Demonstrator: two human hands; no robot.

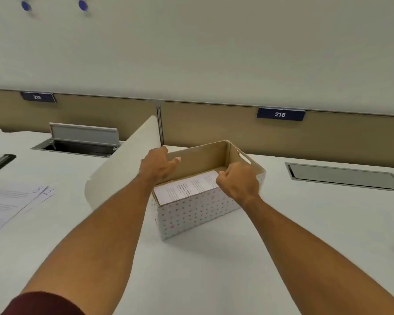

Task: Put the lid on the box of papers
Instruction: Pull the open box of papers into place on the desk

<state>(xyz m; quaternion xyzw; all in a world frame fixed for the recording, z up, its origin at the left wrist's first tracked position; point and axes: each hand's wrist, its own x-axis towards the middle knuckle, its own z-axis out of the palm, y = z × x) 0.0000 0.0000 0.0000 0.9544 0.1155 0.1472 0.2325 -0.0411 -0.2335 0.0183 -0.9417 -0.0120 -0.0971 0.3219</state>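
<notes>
A: White desk (pixel 203 269) with a tan partition behind carried the box (pixel 198 208). Where did the lid stand relative to the box?

B: No lid could be identified with certainty. A cream curved panel (pixel 125 160) stood tilted just left of the box, its upper tip near the box's far left corner. It may have been the lid or a desk divider; the view did not settle this.

A: State of the box?

B: Open on top. Papers (pixel 187 186) lay inside, a printed sheet uppermost, toward the near end. The box's long axis ran from near left to far right, with a handle slot in the far end wall.

A: Left hand?

B: The left hand (pixel 157 167) was at the box's left rim, between panel and box, fingers half curled and spread over the opening. Whether it gripped the panel's edge or only touched the rim could not be told.

A: Right hand?

B: The right hand (pixel 239 180) was over the box's right wall, fingers curled nearly closed, fingertips at the papers' far edge. It appeared to pinch or press the sheet; firm hold was not confirmed.

A: Which hand was nearer the panel?

B: The left, touching or almost touching it. If the panel was the lid, the move would turn on swinging it rightward and laying it flat along the box's long axis. Judged state: lid not yet on.
</notes>
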